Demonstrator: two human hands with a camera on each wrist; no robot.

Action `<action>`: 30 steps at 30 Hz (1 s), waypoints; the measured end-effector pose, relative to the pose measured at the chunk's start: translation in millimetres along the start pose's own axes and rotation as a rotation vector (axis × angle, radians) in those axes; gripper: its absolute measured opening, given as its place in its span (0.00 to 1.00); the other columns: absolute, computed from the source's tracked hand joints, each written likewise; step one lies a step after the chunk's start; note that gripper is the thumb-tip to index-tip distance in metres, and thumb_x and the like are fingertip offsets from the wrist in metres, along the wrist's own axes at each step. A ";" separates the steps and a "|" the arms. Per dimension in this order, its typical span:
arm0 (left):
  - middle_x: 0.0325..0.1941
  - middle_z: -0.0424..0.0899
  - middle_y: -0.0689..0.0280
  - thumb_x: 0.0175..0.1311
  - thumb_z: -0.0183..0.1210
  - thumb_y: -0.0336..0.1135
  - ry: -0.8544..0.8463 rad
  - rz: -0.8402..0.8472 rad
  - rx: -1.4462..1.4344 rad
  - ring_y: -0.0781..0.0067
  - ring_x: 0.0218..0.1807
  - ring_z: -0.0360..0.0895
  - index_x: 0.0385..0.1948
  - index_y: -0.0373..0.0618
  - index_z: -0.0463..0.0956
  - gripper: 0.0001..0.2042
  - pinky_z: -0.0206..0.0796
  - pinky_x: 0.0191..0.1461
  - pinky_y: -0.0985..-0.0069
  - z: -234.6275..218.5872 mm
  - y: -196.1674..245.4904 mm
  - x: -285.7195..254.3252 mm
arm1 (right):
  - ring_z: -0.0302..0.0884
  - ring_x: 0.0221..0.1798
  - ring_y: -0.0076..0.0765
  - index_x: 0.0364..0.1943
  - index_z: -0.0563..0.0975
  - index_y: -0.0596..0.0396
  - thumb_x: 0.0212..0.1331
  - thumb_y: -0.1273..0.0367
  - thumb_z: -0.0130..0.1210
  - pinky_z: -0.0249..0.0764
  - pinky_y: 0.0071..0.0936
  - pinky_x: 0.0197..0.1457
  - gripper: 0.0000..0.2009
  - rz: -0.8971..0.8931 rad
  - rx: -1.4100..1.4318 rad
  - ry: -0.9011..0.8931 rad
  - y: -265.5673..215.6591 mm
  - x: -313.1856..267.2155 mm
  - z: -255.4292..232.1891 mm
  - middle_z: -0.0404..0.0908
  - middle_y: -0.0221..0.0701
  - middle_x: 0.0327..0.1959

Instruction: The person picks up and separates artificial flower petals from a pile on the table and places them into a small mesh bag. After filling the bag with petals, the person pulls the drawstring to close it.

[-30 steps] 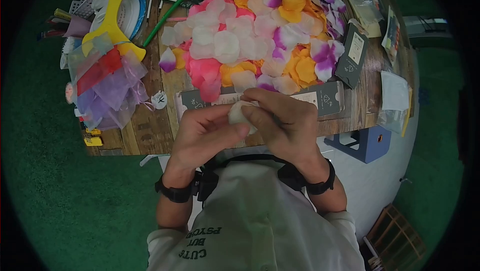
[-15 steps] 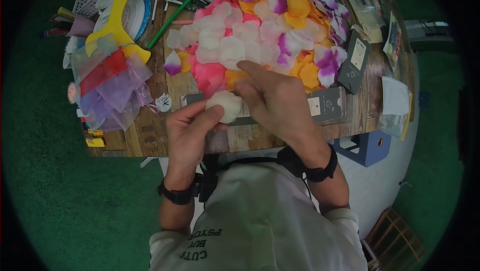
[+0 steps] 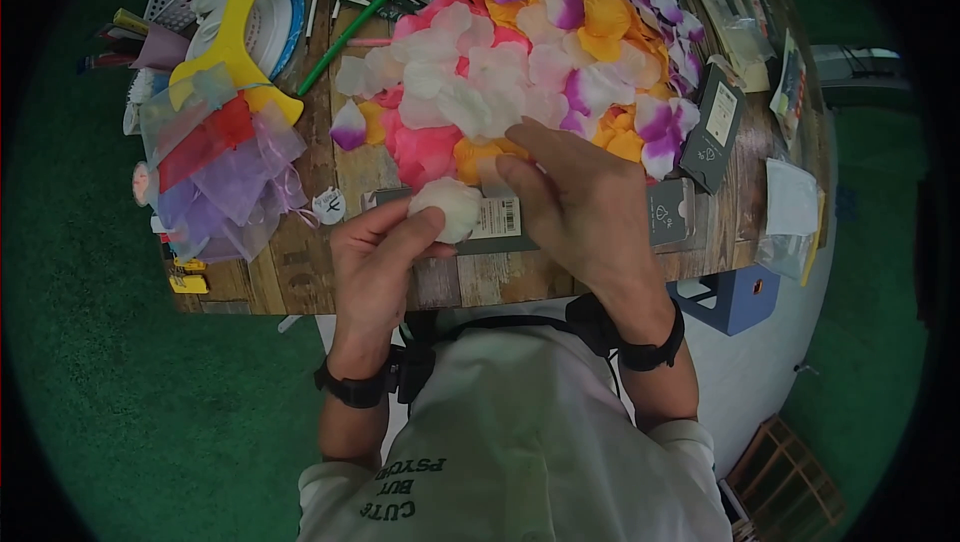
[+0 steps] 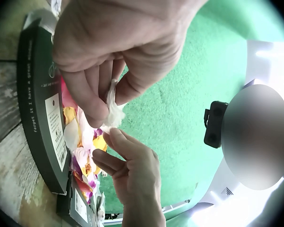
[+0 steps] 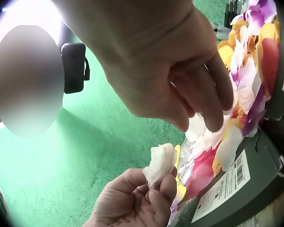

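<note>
My left hand point(image 3: 372, 260) pinches a small, rounded bundle of white fabric petals point(image 3: 450, 210) between thumb and fingers, above the front of the table. In the right wrist view the layered, ruffled edge of this bundle point(image 5: 161, 163) points upward. My right hand point(image 3: 592, 204) reaches over the near side of a heap of artificial petals, its fingers loosely bent and apart from the bundle. Its fingertips are right at the white petals point(image 3: 470, 92) on top, and nothing shows between them. Pink petals point(image 3: 425, 152), orange ones and purple-and-white ones surround these.
Dark grey boxes point(image 3: 670, 210) edge the heap in front and at the right point(image 3: 712, 122). On the left lie organza bags point(image 3: 225, 167), a yellow three-armed piece point(image 3: 235, 32) and a green stick point(image 3: 350, 37). Packets point(image 3: 790, 197) sit at the right edge.
Both hands were on the white bundle; my right hand has let go and moved forward to the heap, then slightly right. My left hand keeps the bundle, now turned more into view.
</note>
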State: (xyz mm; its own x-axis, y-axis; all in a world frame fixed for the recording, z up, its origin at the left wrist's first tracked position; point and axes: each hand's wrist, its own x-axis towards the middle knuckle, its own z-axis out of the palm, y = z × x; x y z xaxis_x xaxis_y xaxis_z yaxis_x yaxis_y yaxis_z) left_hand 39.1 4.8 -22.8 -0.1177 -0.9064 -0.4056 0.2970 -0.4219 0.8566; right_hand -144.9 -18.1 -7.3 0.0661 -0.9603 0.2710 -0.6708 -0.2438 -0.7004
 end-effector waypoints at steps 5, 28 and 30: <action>0.35 0.82 0.59 0.58 0.57 0.27 -0.002 -0.005 -0.014 0.75 0.35 0.79 0.39 0.33 0.78 0.09 0.75 0.36 0.79 -0.2 0.0 1.3 | 0.73 0.19 0.40 0.30 0.77 0.57 0.48 0.76 0.57 0.68 0.29 0.22 0.04 -0.099 -0.087 0.241 11.2 -3.6 -9.7 0.74 0.36 0.18; 0.31 0.82 0.64 0.59 0.55 0.26 -0.129 -0.008 0.178 0.82 0.30 0.77 0.40 0.32 0.77 0.10 0.71 0.35 0.84 14.2 2.6 1.4 | 0.72 0.19 0.37 0.49 0.73 0.62 0.35 0.81 0.56 0.75 0.29 0.37 0.26 -0.384 -0.021 -0.146 -18.6 1.2 -23.1 0.74 0.32 0.18; 0.32 0.82 0.64 0.59 0.55 0.26 -0.128 -0.025 0.139 0.81 0.30 0.77 0.41 0.32 0.77 0.11 0.70 0.35 0.83 18.0 3.0 0.5 | 0.73 0.20 0.38 0.50 0.73 0.61 0.36 0.80 0.57 0.76 0.31 0.39 0.27 -0.353 -0.083 -0.173 -16.8 0.4 -20.8 0.75 0.32 0.20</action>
State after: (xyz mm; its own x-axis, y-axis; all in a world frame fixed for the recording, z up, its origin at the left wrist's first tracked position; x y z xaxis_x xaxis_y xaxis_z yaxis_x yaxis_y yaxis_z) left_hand 22.9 2.7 -14.7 -0.2457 -0.8870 -0.3910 0.1602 -0.4350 0.8861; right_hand -148.9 -11.7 18.4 0.4218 -0.8301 0.3648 -0.6416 -0.5576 -0.5268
